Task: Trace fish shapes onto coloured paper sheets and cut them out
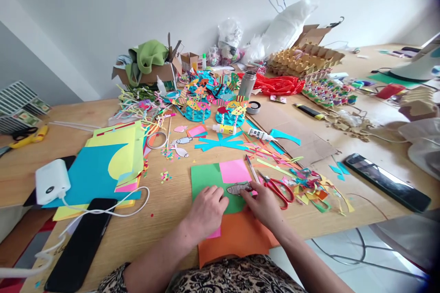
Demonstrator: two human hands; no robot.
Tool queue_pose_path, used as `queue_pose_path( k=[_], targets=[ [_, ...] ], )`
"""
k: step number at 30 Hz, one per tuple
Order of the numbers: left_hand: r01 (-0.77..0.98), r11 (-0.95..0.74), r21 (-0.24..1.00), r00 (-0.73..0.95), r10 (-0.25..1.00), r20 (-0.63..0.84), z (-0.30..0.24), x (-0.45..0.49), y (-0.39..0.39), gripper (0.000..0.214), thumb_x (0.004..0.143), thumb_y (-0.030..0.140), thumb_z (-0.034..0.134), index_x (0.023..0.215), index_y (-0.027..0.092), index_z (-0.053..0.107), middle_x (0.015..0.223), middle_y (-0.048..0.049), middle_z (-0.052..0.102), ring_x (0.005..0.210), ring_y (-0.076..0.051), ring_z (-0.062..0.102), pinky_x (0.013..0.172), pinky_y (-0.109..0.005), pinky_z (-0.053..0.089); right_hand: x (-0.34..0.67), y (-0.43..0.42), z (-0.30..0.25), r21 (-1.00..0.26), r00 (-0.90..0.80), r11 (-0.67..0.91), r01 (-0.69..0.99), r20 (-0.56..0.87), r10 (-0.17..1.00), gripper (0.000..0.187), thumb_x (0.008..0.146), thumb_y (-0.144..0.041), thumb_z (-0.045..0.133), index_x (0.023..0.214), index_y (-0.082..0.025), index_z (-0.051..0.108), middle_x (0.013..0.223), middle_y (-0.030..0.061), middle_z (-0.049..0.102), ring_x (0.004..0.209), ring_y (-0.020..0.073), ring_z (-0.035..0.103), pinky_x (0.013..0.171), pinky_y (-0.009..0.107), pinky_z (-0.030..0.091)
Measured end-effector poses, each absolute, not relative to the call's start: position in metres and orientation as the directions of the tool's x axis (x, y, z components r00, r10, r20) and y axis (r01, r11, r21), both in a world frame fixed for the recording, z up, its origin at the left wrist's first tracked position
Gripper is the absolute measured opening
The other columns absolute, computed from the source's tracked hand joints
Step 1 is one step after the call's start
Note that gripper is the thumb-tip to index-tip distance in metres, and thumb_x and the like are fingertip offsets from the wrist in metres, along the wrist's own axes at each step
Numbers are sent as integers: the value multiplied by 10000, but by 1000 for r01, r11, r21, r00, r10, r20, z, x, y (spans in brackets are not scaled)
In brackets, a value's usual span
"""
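My left hand [208, 208] lies over the left part of a green paper sheet [203, 176], its fingers curled and the fingertips partly hidden. My right hand [263, 203] pinches the tail end of a grey paper fish cutout [236, 188], which lies flat over the green sheet. A pink paper piece [234, 170] covers the sheet's upper right corner. Orange paper [233, 238] sits below both hands, near my lap. Just right of my right hand are red-handled scissors [280, 192], and a pen [252, 169] lies above it.
Paper scraps [316, 187] are heaped at right, near a phone [387, 182]. Glue bottles [225, 129] and blue strips [220, 143] lie ahead. Finished-looking fish decorations [197, 112] stand behind them. Coloured sheets [92, 169], a white power bank [52, 181] and another phone [80, 245] occupy the left.
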State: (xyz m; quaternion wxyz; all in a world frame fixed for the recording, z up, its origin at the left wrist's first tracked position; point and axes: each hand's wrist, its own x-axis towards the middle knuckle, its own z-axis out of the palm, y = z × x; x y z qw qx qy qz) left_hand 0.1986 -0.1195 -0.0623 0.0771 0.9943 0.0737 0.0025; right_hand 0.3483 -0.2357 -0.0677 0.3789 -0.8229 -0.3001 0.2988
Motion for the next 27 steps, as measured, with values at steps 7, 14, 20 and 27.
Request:
queue_pose_path(
  k=[7, 14, 20, 27],
  targets=[
    [159, -975, 158, 986, 163, 17, -60, 199, -121, 108, 886, 138, 507, 894, 167, 611, 1012, -74, 595, 945, -214, 518, 823, -352, 460, 353, -235, -69, -652, 605, -584, 484, -232, 761, 306, 843, -409, 379, 592, -238, 412, 494, 20, 575, 400, 159, 534, 395, 251, 302],
    [88, -980, 176, 994, 97, 43, -62, 197, -120, 172, 878, 108, 503, 992, 145, 625, 1355, -64, 536, 1096, -231, 486, 913, -368, 438, 354, -232, -62, -692, 526, -644, 327, -433, 732, 281, 870, -348, 371, 632, -224, 452, 484, 1, 597, 347, 145, 539, 359, 230, 337],
    [72, -979, 188, 996, 82, 46, -66, 196, -118, 208, 907, 117, 459, 1019, 153, 630, 1303, -61, 584, 1086, -238, 494, 899, -380, 425, 353, -229, -59, -529, 576, -653, 542, -331, 747, 315, 881, -284, 433, 582, -202, 491, 465, 24, 585, 423, 148, 574, 426, 233, 312],
    [81, -986, 145, 996, 85, 21, -64, 198, -119, 213, 927, 137, 438, 1038, 164, 618, 1315, -56, 575, 1092, -235, 503, 877, -388, 426, 354, -243, -66, -305, 646, -616, 727, -1, 763, 309, 902, -408, 535, 702, -181, 597, 596, 46, 640, 570, 197, 614, 485, 269, 317]
  ],
)
